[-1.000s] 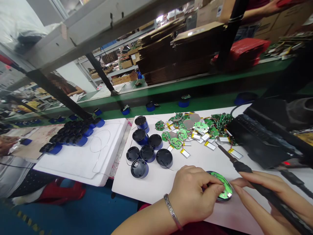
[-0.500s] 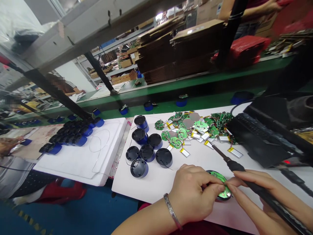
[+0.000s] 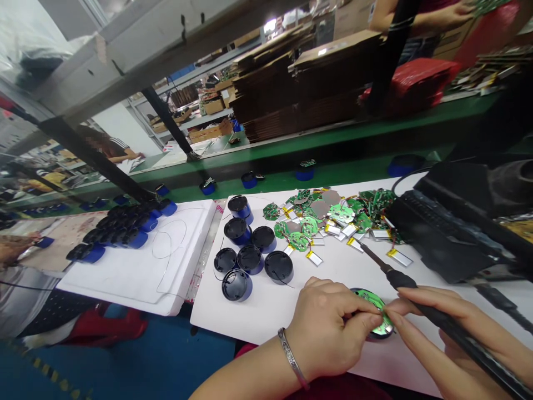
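left hand pinches a round green pcb, its fingers curled firmly over the rim. the board looks seated in a dark round housing, tilted up just above the white desk. right hand is closed round the black handle of a soldering iron, w/ the thin tip angled up-left, off the board. its index finger is right at the pcb edge, touching or just beside it, can't tell which. looks like the solder step on this board, w/ no joint being worked right now. next move calls for a steady hold & the tip brought down onto the pad. to the left sit open black housings w/ blue bases; further up the desk, a loose heap of green pcbs w/ silver pouch cells.
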The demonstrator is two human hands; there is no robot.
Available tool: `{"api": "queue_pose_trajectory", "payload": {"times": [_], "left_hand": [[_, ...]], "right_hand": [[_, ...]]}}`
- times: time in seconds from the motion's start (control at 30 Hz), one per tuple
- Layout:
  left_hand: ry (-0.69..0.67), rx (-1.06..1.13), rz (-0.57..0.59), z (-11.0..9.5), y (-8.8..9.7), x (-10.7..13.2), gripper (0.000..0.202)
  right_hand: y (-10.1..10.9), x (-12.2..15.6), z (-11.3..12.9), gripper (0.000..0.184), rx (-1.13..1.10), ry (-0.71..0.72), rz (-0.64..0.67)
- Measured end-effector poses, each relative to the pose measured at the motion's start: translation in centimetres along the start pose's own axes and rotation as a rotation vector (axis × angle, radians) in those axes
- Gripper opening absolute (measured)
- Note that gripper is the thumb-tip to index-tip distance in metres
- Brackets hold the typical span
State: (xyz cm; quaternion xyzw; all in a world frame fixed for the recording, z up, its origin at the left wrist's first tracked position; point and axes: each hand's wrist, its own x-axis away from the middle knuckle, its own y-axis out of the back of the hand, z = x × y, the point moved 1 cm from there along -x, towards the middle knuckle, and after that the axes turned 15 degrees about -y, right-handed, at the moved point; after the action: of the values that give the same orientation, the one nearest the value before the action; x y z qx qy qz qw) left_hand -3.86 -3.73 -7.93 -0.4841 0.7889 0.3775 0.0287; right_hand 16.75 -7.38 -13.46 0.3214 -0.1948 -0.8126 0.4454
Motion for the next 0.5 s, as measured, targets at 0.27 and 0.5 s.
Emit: {"api": "queue_pose_trajectory", "payload": {"times": [0.27,0.5], "left_hand": [[0.001,0.021,-0.002,-0.1,0.2,0.0,0.004],[0.054,0.078,-0.088,-0.2,0.1,0.1,0.008]], "right_hand": [[0.8,0.2,1.7,0.028,-0.109,0.227,0.061],[0.4,0.6,1.5,0.031,-0.142,0.171,0.047]]}}
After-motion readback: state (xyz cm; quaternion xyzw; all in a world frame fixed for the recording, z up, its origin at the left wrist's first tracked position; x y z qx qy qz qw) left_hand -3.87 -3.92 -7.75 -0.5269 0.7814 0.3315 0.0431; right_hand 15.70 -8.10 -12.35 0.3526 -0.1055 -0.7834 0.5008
